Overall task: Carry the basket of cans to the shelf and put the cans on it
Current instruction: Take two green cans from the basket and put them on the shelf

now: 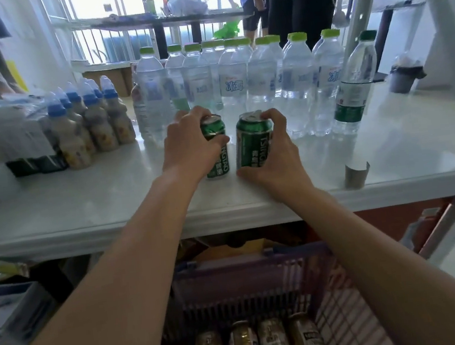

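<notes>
Two green cans stand close together on the white shelf (388,148), in front of the water bottles. My left hand (189,145) wraps the left green can (218,170) from the left side and top. My right hand (276,161) grips the right green can (252,141) from the right, fingers over its lid. Both cans look upright with their bases on the shelf board. Below the shelf edge, between my forearms, sits the purple basket (250,286) holding several gold cans (271,343) lying side by side.
Several clear water bottles (264,83) with green caps line the back of the shelf. Small blue-capped drink bottles (96,122) stand at the left beside wrapped packs. A short cardboard tube (355,176) stands near the front right. The shelf post (452,61) rises at right. People stand behind the shelf.
</notes>
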